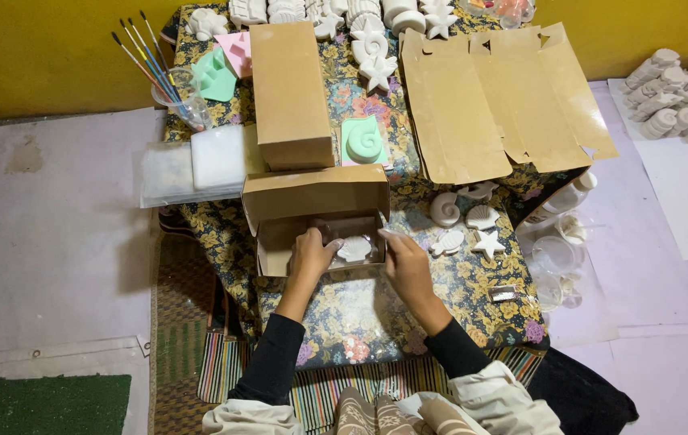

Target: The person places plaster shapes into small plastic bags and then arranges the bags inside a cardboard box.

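An open brown cardboard box [279, 242] lies on the low floral-cloth table [457, 290], its lid flap folded back. Inside it a white plaster shell [354, 249] rests in clear plastic wrap. My left hand [309, 252] reaches into the box and touches the wrap at the shell's left. On the shell's right, my right hand [405, 262] pinches the wrap's edge by the box's right wall.
Right of the box lie several white plaster shells and a star [488, 243]. A closed brown box [290, 93], flattened cardboard [501, 101], a green shell mould [363, 141], a brush cup [183, 101] and more casts [374, 48] fill the far side. Clear cups [553, 258] sit on the floor to the right.
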